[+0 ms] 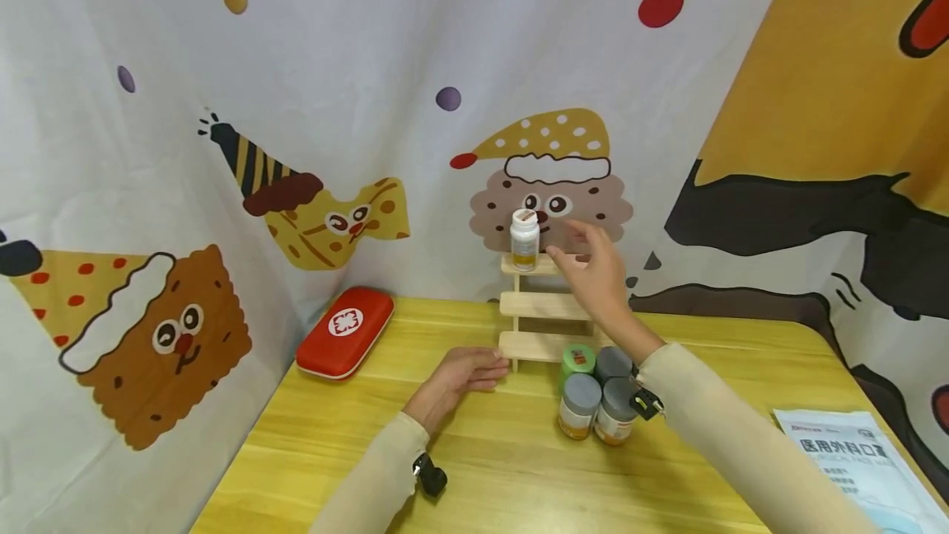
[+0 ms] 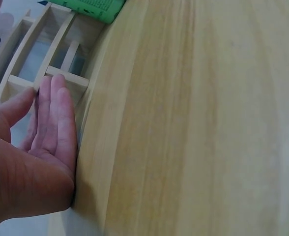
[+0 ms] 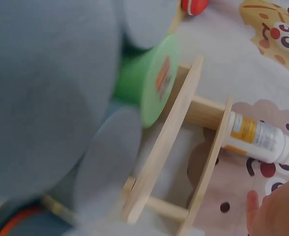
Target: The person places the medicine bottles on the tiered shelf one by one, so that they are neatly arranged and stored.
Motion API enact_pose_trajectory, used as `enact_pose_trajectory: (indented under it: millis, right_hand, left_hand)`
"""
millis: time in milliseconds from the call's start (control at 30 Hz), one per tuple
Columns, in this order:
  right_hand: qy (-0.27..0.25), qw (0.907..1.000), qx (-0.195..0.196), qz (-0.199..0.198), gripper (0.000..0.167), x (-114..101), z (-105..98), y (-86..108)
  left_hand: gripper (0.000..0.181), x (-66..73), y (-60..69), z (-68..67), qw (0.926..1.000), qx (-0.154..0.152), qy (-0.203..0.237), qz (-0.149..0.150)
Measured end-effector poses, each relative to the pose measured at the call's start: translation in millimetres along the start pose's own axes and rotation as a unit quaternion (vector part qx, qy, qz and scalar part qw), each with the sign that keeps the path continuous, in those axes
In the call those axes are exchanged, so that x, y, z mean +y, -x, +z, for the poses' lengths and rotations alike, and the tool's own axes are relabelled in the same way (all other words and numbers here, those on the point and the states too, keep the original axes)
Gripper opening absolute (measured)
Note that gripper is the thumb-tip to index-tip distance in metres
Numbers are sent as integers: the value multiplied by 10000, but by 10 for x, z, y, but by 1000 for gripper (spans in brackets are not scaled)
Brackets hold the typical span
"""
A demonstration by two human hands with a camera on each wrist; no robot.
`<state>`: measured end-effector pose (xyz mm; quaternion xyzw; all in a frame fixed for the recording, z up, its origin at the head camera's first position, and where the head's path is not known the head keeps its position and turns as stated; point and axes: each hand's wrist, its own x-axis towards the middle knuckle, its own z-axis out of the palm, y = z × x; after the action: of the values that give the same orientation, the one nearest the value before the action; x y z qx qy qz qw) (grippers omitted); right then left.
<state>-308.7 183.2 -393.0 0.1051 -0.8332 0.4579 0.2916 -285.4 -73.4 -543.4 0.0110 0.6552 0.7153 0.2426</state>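
Note:
A small three-tier wooden rack (image 1: 544,305) stands at the back of the table. On the left end of its top shelf is an upright white pill bottle (image 1: 525,241) with a yellow and white label. Just right of the bottle is my right hand (image 1: 596,270), thumb and fingers apart with nothing between them. My left hand (image 1: 465,376) is at the rack's lower left end, its fingers straight along the side; the left wrist view shows the fingertips (image 2: 59,81) at the frame. A green-lidded bottle (image 1: 577,359) and grey-lidded jars (image 1: 581,405) cluster before the rack's right side.
To the left lies a red zip case (image 1: 345,333) with a white emblem. A white surgical mask packet (image 1: 853,460) lies at the table's right edge. Behind everything hangs a cloth (image 1: 415,39) printed with cartoon figures.

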Motion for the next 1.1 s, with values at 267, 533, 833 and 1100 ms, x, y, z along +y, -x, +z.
enact_pose_trajectory:
  millis: [267,533,833,1100]
  right_hand:
    - [326,9991,-112,-245,50,60,-311,220]
    - [634,9971,-179,-389,47,155,-530,567]
    - [654,9957,-651,81,40,215,-831,954]
    - [1035,9897,-878,456,49,160,-940,1248]
  left_hand:
    - [51,-8,-22,-47,10000,59,-15,6]
    - [50,-5,-14,-43,9999,102,-59,6]
    - [45,-18,-28,11,9999,-33,-64,72]
    - [44,-4,-18,13,10000,13,-30,77]
